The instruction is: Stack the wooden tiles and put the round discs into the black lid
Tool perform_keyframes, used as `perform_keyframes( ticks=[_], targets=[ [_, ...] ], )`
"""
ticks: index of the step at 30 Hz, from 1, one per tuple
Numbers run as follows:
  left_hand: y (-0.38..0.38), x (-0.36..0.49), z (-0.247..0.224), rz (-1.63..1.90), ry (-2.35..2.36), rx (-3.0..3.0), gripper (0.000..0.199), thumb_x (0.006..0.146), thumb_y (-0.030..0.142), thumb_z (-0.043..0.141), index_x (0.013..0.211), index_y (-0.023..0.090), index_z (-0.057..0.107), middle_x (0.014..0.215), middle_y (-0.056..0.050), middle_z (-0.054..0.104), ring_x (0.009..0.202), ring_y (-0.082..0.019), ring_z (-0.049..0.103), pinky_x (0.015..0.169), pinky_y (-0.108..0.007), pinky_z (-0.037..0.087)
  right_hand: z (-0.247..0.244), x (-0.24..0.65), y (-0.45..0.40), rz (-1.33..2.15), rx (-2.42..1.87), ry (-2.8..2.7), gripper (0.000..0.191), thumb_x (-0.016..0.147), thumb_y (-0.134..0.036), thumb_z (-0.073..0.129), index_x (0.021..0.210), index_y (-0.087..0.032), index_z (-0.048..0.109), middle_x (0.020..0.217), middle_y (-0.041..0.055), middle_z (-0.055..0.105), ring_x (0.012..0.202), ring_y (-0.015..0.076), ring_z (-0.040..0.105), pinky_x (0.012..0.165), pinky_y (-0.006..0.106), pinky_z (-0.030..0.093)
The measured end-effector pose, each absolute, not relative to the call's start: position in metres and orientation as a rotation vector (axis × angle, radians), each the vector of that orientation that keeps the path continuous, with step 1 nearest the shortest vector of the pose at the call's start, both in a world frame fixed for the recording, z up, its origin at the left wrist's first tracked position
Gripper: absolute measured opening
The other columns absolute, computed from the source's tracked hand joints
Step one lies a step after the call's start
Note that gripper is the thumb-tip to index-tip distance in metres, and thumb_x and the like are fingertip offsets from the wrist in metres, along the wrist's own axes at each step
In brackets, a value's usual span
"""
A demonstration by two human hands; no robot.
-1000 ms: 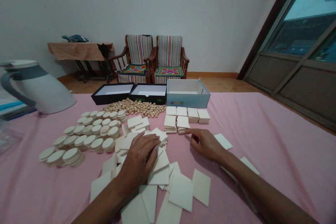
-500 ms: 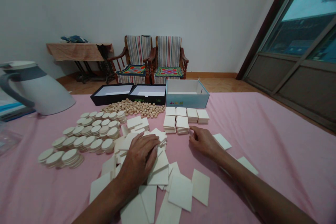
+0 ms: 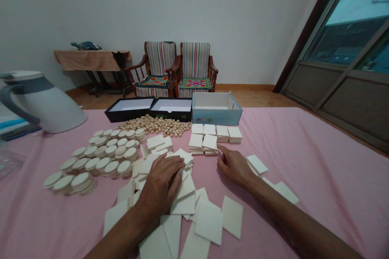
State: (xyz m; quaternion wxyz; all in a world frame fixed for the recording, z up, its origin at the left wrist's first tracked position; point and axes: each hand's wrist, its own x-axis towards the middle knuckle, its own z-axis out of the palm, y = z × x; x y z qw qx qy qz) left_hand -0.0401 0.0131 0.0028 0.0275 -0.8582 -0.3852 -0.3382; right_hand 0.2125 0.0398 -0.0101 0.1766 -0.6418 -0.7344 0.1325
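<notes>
While the right grip (image 3: 234, 164) curls, slightly parted, the tile stack (image 3: 210, 143) touches its fingertip (image 3: 220, 147).

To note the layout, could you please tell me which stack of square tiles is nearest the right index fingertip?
The right stack in the nearer row of two: the right hand has its index fingertip beside it; others sit farther off.

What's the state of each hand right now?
Left hand: open, palm down on the loose square pieces.
Right hand: partly open, index fingertip at the edge of a square stack; no held piece visible.
</notes>
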Motion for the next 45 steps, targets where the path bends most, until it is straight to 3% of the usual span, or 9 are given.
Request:
perform_keyframes(
  ticks=[5, 13, 21, 27, 34, 38, 41, 45],
  targets=[
    [0.013, -0.039, 0.003, -1.051, -1.203, -2.646, 0.02, 0.087, 0.012, 0.048, 0.101, 0.018, 0.061, 0.101, -0.007, 0.07, 0.1, -0.02, 0.062, 0.099, -0.048, 0.04, -0.011, 0.212, 0.04, 0.326, -1.814, -2.017, 0.048, 0.082, -0.019, 0.046, 0.129, -0.014, 0.049, 0.078, 0.0054, 0.068, 0.068, 0.0173, 0.059, 0.06, 0.027, 0.032],
    [0.014, -0.04, 0.001, -1.042, -1.205, -2.645, 0.02, 0.087, 0.012, 0.047, 0.102, 0.018, 0.06, 0.101, -0.007, 0.07, 0.1, -0.021, 0.062, 0.098, -0.048, 0.04, -0.011, 0.207, 0.034, 0.157, -1.557, -2.296, 0.062, 0.082, -0.018, 0.043, 0.143, -0.019, 0.032, 0.079, 0.0046, 0.069, 0.066, 0.0171, 0.058, 0.061, 0.027, 0.035],
    [0.012, -0.04, 0.003, -1.029, -1.199, -2.641, 0.021, 0.087, 0.012, 0.047, 0.103, 0.018, 0.06, 0.102, -0.007, 0.07, 0.1, -0.021, 0.062, 0.098, -0.048, 0.04, -0.007, 0.211, 0.031, 0.163, -1.59, -2.29, 0.058, 0.08, -0.018, 0.047, 0.138, -0.021, 0.041, 0.075, 0.0031, 0.069, 0.062, 0.0162, 0.058, 0.058, 0.026, 0.033],
    [0.014, -0.04, 0.0, -1.04, -1.199, -2.631, 0.021, 0.087, 0.012, 0.047, 0.102, 0.019, 0.06, 0.101, -0.007, 0.07, 0.099, -0.02, 0.063, 0.098, -0.048, 0.04, -0.007, 0.211, 0.032, 0.227, -1.579, -2.218, 0.054, 0.079, -0.017, 0.047, 0.134, -0.016, 0.044, 0.075, 0.0041, 0.068, 0.064, 0.0172, 0.059, 0.06, 0.027, 0.036],
    [0.004, -0.036, 0.019, -1.024, -1.222, -2.626, 0.024, 0.088, 0.016, 0.047, 0.108, 0.021, 0.06, 0.123, -0.009, 0.061, 0.118, -0.023, 0.053, 0.103, -0.05, 0.035, -0.014, 0.218, 0.041, 0.37, -1.662, -1.959, 0.045, 0.081, -0.02, 0.047, 0.125, -0.014, 0.053, 0.07, 0.0026, 0.066, 0.062, 0.0161, 0.057, 0.06, 0.025, 0.037],
    [0.005, -0.02, 0.04, -0.949, -1.211, -2.674, 0.024, 0.087, 0.017, 0.05, 0.106, 0.022, 0.064, 0.126, -0.008, 0.059, 0.119, -0.025, 0.05, 0.103, -0.051, 0.034, -0.017, 0.222, 0.043, 0.421, -1.756, -1.907, 0.042, 0.079, -0.018, 0.049, 0.119, -0.013, 0.058, 0.072, 0.0045, 0.066, 0.064, 0.016, 0.056, 0.06, 0.025, 0.035],
    [0.021, -0.005, 0.049, -0.825, -1.19, -2.731, 0.026, 0.084, 0.015, 0.053, 0.106, 0.022, 0.065, 0.124, -0.009, 0.06, 0.116, -0.026, 0.05, 0.1, -0.049, 0.036, -0.019, 0.22, 0.039, 0.398, -1.795, -1.87, 0.037, 0.08, -0.019, 0.049, 0.116, -0.014, 0.06, 0.079, 0.007, 0.068, 0.065, 0.0153, 0.056, 0.057, 0.025, 0.032],
    [0.051, 0.016, 0.053, -0.541, -1.255, -2.755, 0.022, 0.081, 0.015, 0.059, 0.099, 0.021, 0.069, 0.103, -0.009, 0.066, 0.101, -0.027, 0.054, 0.089, -0.045, 0.04, -0.022, 0.217, 0.035, 0.337, -1.79, -1.872, 0.032, 0.085, -0.024, 0.047, 0.112, -0.016, 0.06, 0.082, 0.0077, 0.068, 0.065, 0.0152, 0.056, 0.056, 0.025, 0.029]
  ],
)
